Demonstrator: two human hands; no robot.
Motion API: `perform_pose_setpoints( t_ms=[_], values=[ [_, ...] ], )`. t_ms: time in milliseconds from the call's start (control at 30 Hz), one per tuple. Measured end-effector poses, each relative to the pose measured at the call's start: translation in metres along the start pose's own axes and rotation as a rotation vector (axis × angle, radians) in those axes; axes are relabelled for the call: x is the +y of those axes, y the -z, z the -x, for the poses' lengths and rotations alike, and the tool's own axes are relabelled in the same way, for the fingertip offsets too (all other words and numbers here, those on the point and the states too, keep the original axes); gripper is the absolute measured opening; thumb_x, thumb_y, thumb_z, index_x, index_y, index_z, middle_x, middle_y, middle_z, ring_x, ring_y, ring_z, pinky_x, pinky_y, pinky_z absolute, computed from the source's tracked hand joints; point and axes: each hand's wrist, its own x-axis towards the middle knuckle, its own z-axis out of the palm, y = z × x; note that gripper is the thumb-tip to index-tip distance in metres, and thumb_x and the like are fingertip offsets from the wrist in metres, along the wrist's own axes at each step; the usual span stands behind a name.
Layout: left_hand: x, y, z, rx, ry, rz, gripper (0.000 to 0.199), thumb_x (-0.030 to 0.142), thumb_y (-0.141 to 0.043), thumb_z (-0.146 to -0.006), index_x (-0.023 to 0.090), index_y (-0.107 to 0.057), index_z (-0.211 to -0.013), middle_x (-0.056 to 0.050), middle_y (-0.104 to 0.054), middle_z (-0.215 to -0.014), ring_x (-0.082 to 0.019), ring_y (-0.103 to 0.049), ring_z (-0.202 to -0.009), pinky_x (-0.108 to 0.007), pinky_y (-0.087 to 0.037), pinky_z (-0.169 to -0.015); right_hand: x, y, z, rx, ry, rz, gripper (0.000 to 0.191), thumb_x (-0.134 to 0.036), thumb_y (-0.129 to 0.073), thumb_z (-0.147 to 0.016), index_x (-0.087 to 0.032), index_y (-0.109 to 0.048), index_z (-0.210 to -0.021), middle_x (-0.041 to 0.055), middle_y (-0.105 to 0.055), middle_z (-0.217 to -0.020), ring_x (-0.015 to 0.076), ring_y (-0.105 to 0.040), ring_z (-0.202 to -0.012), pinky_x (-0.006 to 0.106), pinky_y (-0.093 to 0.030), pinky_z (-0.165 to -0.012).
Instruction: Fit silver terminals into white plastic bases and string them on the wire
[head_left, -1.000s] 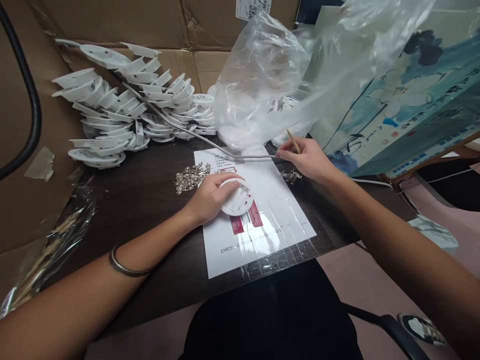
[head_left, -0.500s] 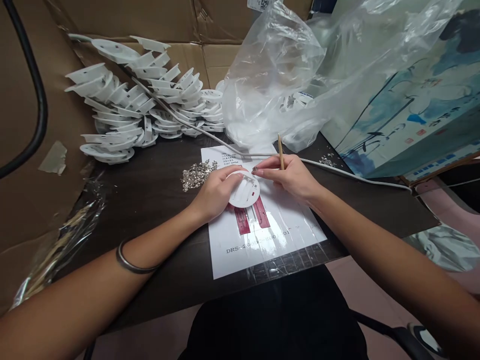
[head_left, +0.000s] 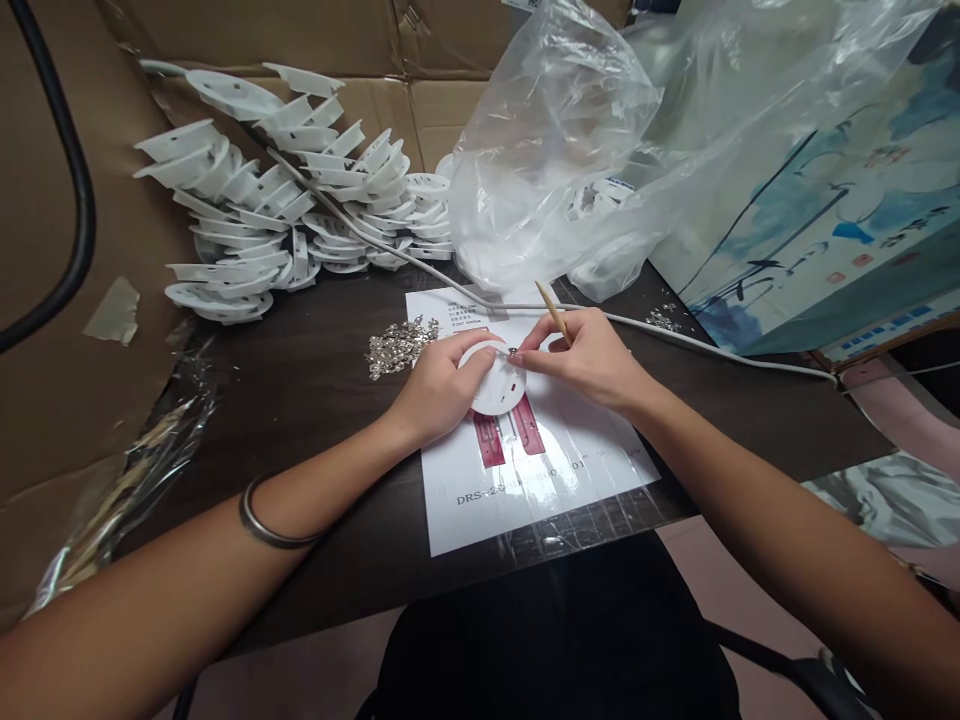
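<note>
The right hand (head_left: 589,355) has closed in on the rim of the white disc (head_left: 499,398), its grip pinching a small metal piece (head_left: 513,352) and a wooden stick (head_left: 553,312), while the left hand (head_left: 442,397) clamps the disc mid-surface (head_left: 322,380), so work seems centred there.

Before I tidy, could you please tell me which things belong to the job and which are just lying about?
In the job, I think:
white disc, in left hand
stick, in right hand
small metal parts
piled white discs
printed sheet

Probably just lying about:
grey cable
painted box
</note>
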Motion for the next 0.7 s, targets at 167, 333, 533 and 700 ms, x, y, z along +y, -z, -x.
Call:
perform_pose_setpoints(
  t_ms=[167,333,533,700],
  values=[
    [0.0000,-0.0006,0.0003,-0.010,-0.008,-0.025,0.026,0.031,-0.049,-0.088,0.017,-0.071,-0.088,-0.003,-0.072,-0.094,-0.019,-0.063,-0.089,-0.030,-0.046,-0.085,-0.0007,-0.0005,0.0006,-0.005,-0.033,0.052,0.020,-0.030,-0.074,-0.068,-0.015,-0.063,-0.062,-0.0046,-0.049,-0.052,0.0060,-0.036,-0.048,0.026,-0.026,-0.050],
    [0.0005,-0.0006,-0.0005,-0.020,-0.035,-0.040,0.022,0.034,-0.056,-0.086,0.018,-0.070,-0.083,-0.003,-0.072,-0.089,-0.019,-0.064,-0.086,-0.030,-0.047,-0.084,-0.0008,0.0001,0.0011,-0.051,-0.023,0.003,0.019,-0.030,-0.075,-0.068,-0.014,-0.064,-0.063,-0.0028,-0.054,-0.057,0.0073,-0.040,-0.053,0.026,-0.031,-0.055],
    [-0.0023,-0.0003,-0.0004,0.021,-0.018,-0.023,0.020,0.031,-0.055,-0.086,0.018,-0.069,-0.084,-0.002,-0.072,-0.089,-0.017,-0.064,-0.085,-0.029,-0.048,-0.081,-0.0005,0.0024,0.0001,-0.065,-0.024,-0.096,0.020,-0.032,-0.077,-0.066,-0.015,-0.066,-0.065,-0.0012,-0.059,-0.063,0.0103,-0.049,-0.059,0.028,-0.036,-0.060],
    [-0.0020,0.0003,-0.0016,0.004,-0.026,-0.014,0.021,0.033,-0.056,-0.086,0.018,-0.070,-0.085,-0.003,-0.072,-0.090,-0.017,-0.064,-0.085,-0.028,-0.048,-0.082,0.0038,0.0038,-0.0026,-0.102,-0.031,-0.161,0.018,-0.029,-0.078,-0.066,-0.016,-0.067,-0.073,0.0015,-0.065,-0.078,0.0135,-0.057,-0.072,0.030,-0.041,-0.071]
  ],
)
